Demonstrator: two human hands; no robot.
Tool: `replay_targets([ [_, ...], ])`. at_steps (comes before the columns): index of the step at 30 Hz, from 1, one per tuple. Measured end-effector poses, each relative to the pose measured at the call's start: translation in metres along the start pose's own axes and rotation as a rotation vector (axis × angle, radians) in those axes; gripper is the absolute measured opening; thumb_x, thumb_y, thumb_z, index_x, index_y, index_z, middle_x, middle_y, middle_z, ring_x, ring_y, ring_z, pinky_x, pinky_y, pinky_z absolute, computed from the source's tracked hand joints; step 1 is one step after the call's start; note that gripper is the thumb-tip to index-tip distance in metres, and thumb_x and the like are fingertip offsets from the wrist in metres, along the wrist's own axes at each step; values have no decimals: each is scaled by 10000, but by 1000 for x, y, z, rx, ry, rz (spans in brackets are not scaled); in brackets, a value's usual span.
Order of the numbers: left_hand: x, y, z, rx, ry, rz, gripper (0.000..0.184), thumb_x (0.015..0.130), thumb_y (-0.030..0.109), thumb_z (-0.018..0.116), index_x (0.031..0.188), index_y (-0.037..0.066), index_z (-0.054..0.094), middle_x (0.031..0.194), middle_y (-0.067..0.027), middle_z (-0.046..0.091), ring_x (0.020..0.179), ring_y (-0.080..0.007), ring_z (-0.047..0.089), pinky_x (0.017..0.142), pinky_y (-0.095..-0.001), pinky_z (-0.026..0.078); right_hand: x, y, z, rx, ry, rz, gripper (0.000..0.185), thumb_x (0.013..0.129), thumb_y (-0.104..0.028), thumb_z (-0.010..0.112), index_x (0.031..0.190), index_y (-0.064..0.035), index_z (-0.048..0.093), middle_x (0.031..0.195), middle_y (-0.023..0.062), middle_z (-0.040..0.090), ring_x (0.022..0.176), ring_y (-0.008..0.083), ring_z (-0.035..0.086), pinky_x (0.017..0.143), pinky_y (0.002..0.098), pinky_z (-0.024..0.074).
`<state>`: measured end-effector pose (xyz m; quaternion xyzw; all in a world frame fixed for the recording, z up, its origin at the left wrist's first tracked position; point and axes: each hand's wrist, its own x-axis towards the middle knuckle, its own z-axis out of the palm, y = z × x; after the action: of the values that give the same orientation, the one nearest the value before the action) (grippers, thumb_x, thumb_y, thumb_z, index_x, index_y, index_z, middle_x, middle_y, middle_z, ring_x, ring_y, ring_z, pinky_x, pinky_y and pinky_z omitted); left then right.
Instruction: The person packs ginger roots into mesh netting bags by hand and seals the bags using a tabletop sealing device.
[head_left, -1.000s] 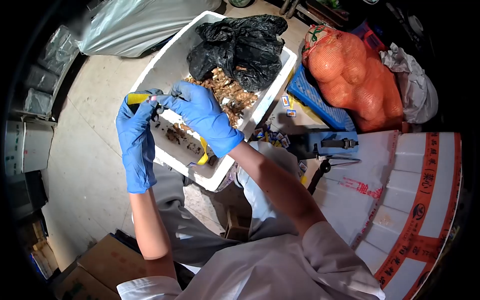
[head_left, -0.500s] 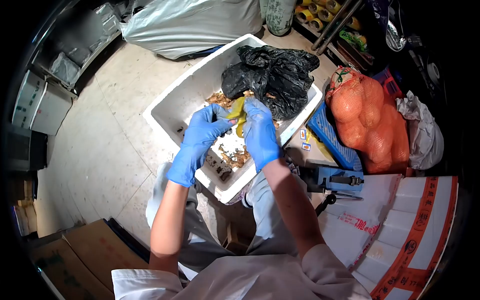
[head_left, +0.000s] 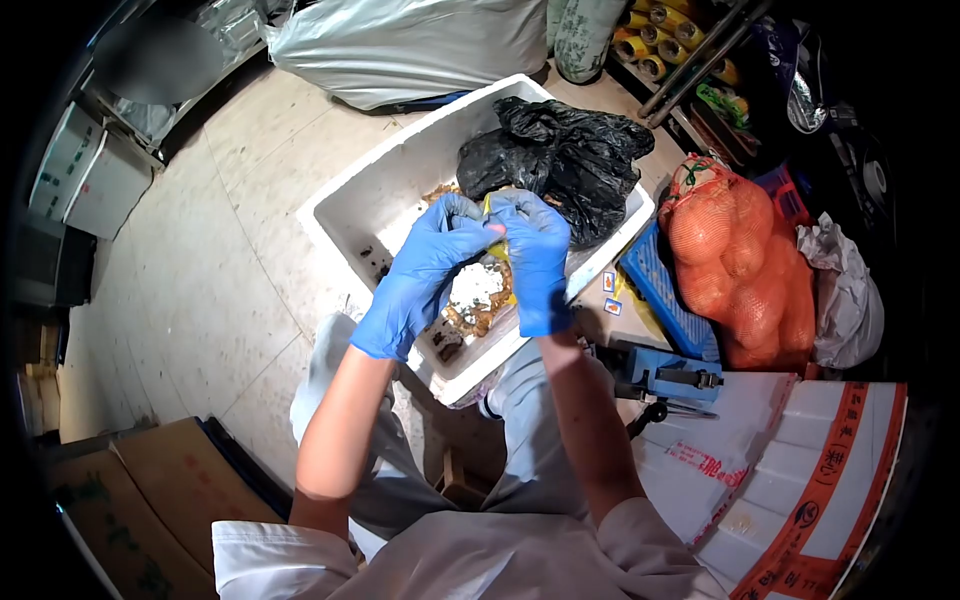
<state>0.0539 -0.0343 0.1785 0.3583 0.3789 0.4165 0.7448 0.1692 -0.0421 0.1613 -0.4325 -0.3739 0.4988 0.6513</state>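
My left hand and my right hand, both in blue gloves, meet over a white foam box. Their fingers are pinched together on a yellow strip, mostly hidden by the gloves. A bare fingertip shows through the left glove. Below the hands, brown ginger-like pieces lie in the box with dark crumbs. A crumpled black plastic bag fills the far right part of the box.
Right of the box are a blue basket, an orange mesh sack of round items and a blue device. Taped white foam boxes stand lower right, cardboard lower left. A silvery covered bundle lies beyond.
The view has shifted. My hands came from the box's left side to over its middle and drew closer together; the yellow strip, earlier stretched near the left hand, is now mostly covered by fingers.
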Motion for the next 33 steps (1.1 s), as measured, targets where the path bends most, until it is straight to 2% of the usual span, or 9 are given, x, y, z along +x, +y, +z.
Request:
replay_targets([
  [6,-2,-1,0,-4,-206,-118,155,709,38,632,838,37,546,765,-11,578,639,-58,523,564,-171,409,11,6,-17,18,102,-104,89,782,-71,559,814,7,589,730,1,557,649,45,484,589,175,408],
  [12,-8,9,10,-176,-138,-134,126,719,60,626,821,48,554,767,-11,578,661,-51,523,585,-165,404,13,5,-15,16,-133,256,146,797,-102,522,891,0,567,789,48,576,705,85,525,679,193,427],
  [16,2,-5,-8,-206,-54,-35,99,724,73,622,780,73,541,757,0,570,657,-52,513,578,-173,398,13,0,-12,-60,-95,-28,266,802,-227,551,963,-19,511,875,39,518,764,67,474,707,211,398],
  [18,5,-7,-15,-143,45,62,109,718,71,625,743,92,521,728,12,555,647,-68,503,590,-188,395,15,4,-16,-325,-32,-160,290,796,-294,556,893,-26,500,777,28,506,735,83,458,657,221,384],
  [20,8,-11,-19,-124,69,85,110,726,73,620,739,86,512,703,11,539,644,-85,493,603,-197,393,16,17,-21,-377,-351,32,298,794,-311,571,845,-30,489,781,31,501,726,82,449,636,223,376],
  [23,11,-16,-23,-256,-3,128,83,765,75,583,799,48,513,722,-17,536,665,-100,504,625,-206,416,-1,11,6,36,-308,182,169,829,-224,532,803,-63,488,775,-10,498,684,45,428,603,182,355],
  [26,8,-5,-27,-323,-1,50,77,776,68,566,818,32,513,745,-33,542,695,-114,526,638,-208,448,10,16,-7,216,-226,78,118,847,-182,496,807,-71,495,785,-8,505,690,31,428,601,168,350],
  [30,3,0,-23,-581,63,42,77,823,19,461,881,-30,475,825,-122,532,720,-179,543,648,-242,483,10,-14,-1,695,242,382,82,855,-155,468,827,-79,485,713,-1,468,615,101,413,569,257,371],
  [33,11,-5,-40,-720,89,41,91,836,7,416,896,-50,455,837,-157,515,708,-196,526,643,-259,487,27,18,-43,1135,101,582,101,847,-169,486,817,-73,476,682,-6,425,570,108,391,544,256,362],
])
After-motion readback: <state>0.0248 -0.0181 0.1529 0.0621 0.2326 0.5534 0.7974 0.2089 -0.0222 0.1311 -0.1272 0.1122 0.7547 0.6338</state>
